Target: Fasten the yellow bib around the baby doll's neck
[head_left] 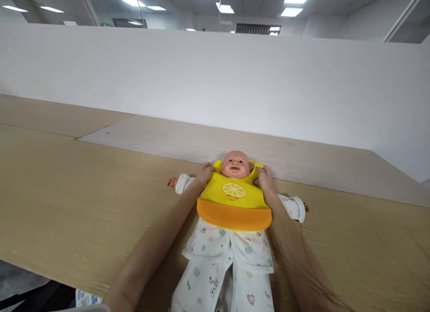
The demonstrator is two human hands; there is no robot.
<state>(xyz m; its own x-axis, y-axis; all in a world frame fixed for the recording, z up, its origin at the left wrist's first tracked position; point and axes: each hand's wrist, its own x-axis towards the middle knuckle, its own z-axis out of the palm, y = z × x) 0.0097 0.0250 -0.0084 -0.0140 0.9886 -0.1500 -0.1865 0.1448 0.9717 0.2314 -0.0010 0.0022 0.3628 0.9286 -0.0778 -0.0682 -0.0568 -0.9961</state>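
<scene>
A baby doll lies on its back in white printed clothes, its arms spread to both sides. Over its chest rests a yellow bib with a lemon-slice print and an orange catch pocket along the bottom. At the doll's neck, my left hand is closed on the bib's left strap. My right hand grips the other strap at the right side of the neck. Both strap ends lie beside the doll's head; whether they join behind it is hidden.
The doll lies on a tan-covered table. Behind it runs a pale board strip up to a white partition with glass above. At the lower left edge are a dark item and a white-and-blue printed packet.
</scene>
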